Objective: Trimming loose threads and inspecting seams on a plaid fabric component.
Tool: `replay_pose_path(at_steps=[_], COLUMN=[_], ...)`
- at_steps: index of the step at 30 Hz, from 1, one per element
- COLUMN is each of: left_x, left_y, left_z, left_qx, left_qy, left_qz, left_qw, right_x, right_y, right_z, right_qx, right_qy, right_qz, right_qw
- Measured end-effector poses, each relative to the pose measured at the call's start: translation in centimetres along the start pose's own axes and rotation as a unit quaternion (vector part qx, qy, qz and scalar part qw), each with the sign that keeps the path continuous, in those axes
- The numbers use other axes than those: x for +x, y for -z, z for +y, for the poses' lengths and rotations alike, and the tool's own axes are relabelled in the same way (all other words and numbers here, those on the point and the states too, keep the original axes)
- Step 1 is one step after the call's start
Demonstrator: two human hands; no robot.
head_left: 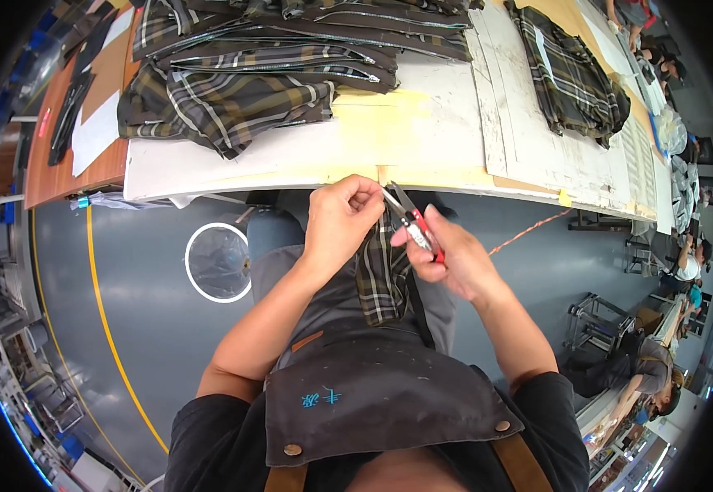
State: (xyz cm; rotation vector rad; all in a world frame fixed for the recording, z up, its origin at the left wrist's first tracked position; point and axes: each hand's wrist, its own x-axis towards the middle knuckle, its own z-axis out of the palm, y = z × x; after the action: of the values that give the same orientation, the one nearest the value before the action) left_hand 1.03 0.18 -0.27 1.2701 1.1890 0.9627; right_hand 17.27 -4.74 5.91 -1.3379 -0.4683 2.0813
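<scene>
My left hand (338,220) is closed in a pinch at the upper end of a narrow plaid cloth piece (379,283), just in front of the table edge. The cloth is dark with olive and white lines and hangs down over my lap. In my right hand (459,252) is a pair of thread snips (416,230) with red on the handle. Their blades point up and to the left, slightly apart, close to my left fingertips. Whatever lies between the left fingertips is too small to make out.
On the white table (446,152) lies a pile of plaid garments with zippers (233,90). A folded plaid stack (569,74) is at the right. Below the table stands a white-rimmed bin (218,262). Co-workers (647,373) sit at the far right.
</scene>
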Motion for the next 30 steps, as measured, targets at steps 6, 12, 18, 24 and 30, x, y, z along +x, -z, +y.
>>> replay_pose_path(at_steps=[6,12,18,24,30], left_x=[0.0,-0.1,-0.2,-0.2,-0.3], left_y=[0.0,0.0,-0.1,-0.1,0.0], left_z=[0.3,0.4,0.3,0.3,0.0], left_qx=[0.017,0.016,0.023,0.008,-0.003], left_qy=[-0.006,-0.01,-0.008,0.001,-0.002], left_qz=[-0.001,-0.005,-0.002,-0.002,-0.013], left_qw=[1.0,1.0,1.0,1.0,1.0], right_x=[-0.5,0.1,0.0,0.4,1.3], right_y=[0.2,0.1,0.2,-0.2,-0.5], right_z=[1.1,1.6,2.0,1.9,1.6], right_qx=[0.047,0.081,0.085,0.071,0.082], right_qy=[-0.041,-0.04,-0.023,0.003,0.013], right_qz=[-0.007,0.014,0.009,0.004,0.014], right_qw=[0.998,0.996,0.996,0.997,0.996])
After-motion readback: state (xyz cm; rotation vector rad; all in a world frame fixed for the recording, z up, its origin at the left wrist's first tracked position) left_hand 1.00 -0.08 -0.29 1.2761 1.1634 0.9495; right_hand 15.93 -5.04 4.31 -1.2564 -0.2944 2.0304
